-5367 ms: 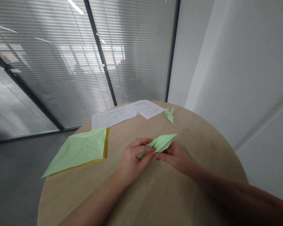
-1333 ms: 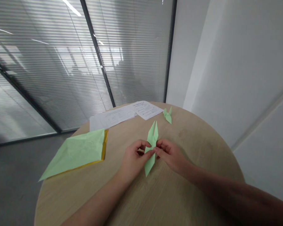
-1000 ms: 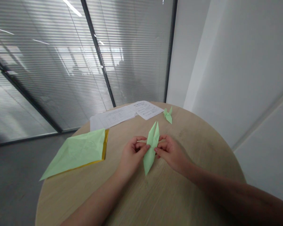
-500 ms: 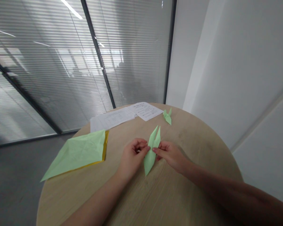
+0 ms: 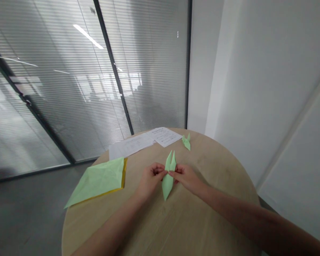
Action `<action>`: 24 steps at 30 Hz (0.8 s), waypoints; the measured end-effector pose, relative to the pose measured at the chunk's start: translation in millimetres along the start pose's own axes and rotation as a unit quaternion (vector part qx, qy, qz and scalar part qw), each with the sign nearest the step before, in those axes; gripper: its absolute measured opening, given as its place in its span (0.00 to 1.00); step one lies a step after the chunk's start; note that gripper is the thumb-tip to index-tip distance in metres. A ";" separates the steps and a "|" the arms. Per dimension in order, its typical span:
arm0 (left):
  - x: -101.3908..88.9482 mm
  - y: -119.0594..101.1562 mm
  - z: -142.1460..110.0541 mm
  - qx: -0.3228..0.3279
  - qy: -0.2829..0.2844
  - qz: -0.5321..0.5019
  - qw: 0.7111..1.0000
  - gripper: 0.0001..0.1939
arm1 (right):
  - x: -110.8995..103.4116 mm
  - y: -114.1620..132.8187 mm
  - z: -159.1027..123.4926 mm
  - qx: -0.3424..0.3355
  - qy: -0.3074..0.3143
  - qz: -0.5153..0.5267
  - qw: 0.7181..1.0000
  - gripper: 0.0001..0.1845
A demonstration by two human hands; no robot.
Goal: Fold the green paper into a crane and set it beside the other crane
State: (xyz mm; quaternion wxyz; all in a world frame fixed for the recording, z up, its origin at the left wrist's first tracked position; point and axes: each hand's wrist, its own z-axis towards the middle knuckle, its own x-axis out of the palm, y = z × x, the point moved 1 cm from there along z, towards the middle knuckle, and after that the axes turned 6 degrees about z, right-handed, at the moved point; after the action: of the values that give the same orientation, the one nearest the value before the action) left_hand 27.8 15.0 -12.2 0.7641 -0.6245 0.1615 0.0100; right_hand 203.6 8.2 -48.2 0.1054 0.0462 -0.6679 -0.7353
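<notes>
A pale green folded origami paper, long and pointed, is held upright between my two hands just over the table. Two narrow points stick up at its far end, with a slit between them; a single wider point faces me. My left hand pinches its left edge near the middle, thumb on top. From the other side, my right hand grips the right edge, its thumb lying across the front close to the left thumb. Fingers behind the paper are partly hidden.
A small finished-looking green origami figure stands at the far side of the round wooden table. Printed white sheets lie beyond my hands. To the left, green paper sheets rest over a yellow edge, one corner overhanging the table.
My view has tilted up and shifted slightly, so the table sits lower in the picture. My right thumb has come nearer the left one on the folded paper. Both hands keep their hold.
</notes>
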 end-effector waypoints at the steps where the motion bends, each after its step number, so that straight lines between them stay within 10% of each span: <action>1: -1.0 -4.2 0.9 -0.001 0.004 -0.020 1.000 0.11 | 0.1 3.0 1.2 0.000 0.007 0.003 1.000 0.21; 8: -12.5 -28.2 3.6 -0.054 0.051 -0.032 0.997 0.18 | 8.4 24.3 11.4 0.026 0.035 0.048 0.998 0.22; 24: -6.6 13.5 -7.5 -0.090 0.037 0.003 0.995 0.19 | 13.9 -5.2 1.0 0.085 0.071 0.016 0.994 0.25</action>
State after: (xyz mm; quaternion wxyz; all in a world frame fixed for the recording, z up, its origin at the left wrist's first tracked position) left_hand 16.8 12.0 -24.6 0.6987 -0.6898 0.1897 0.0035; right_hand 189.4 6.6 -52.3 0.1600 0.0958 -0.7195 -0.6690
